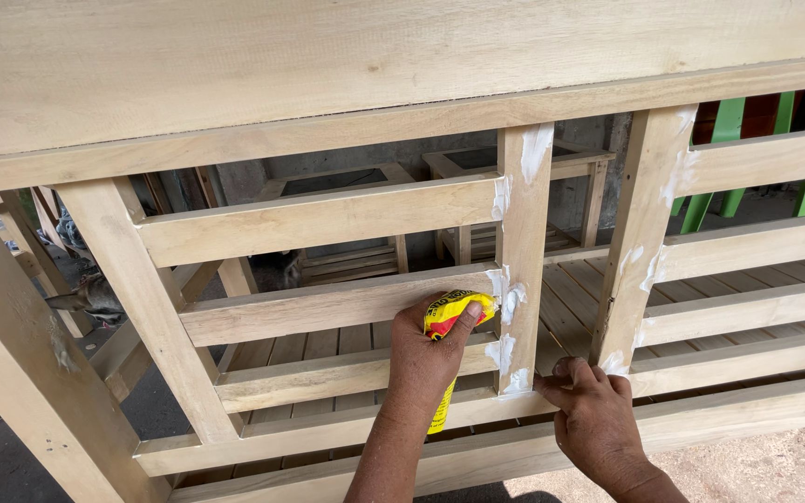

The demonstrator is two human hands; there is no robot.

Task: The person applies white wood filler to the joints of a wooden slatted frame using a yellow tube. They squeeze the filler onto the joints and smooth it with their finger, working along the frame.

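An unpainted wooden frame with horizontal slats and upright posts fills the view. My left hand grips a yellow and red soft pouch and presses its top against the joint where a slat meets the middle upright post. White filler is smeared on that post's joints and on the post to the right. My right hand rests on the lower rail, its index finger touching the white filler at the foot of the middle post.
Behind the frame stand several other bare wooden racks and green legs of a stool or chair at the upper right. A slatted shelf lies inside the frame. Sandy ground shows at the bottom right.
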